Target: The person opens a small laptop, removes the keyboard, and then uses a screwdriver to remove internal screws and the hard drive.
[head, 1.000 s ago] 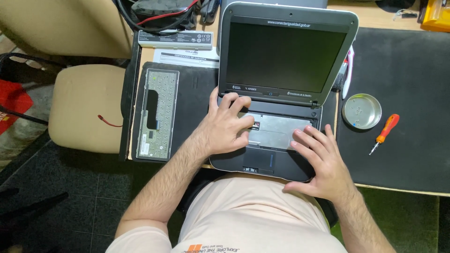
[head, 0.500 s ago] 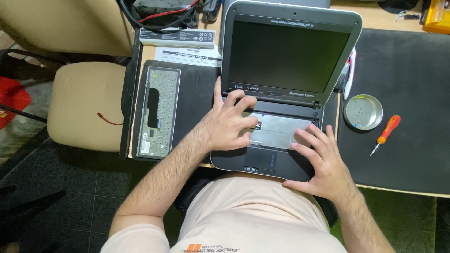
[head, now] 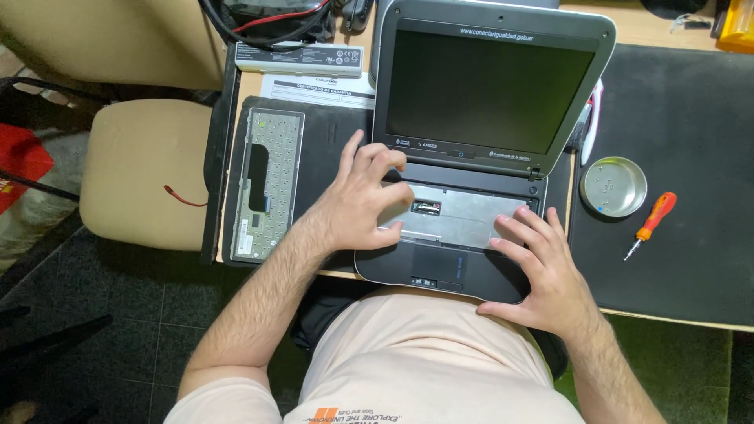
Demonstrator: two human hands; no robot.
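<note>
With the laptop (head: pixel 471 157) open at the desk edge, keyboard (head: pixel 267 182) lying to its left, my left hand (head: pixel 361 204) and right hand (head: pixel 542 271) rest spread on its bare metal keyboard bay (head: pixel 471 218), so I judge connector work comes next, needing fine fingertips.

Both hands rest on an open grey laptop (head: pixel 503 157) whose keyboard is out, baring a metal plate (head: pixel 471 216). The left hand (head: pixel 357 204) lies on the plate's left end, the right hand (head: pixel 546 275) on the palm rest. The removed keyboard (head: pixel 267 184) lies face down to the left; a round tin (head: pixel 614 186) and an orange screwdriver (head: pixel 652 224) sit on the right.
</note>
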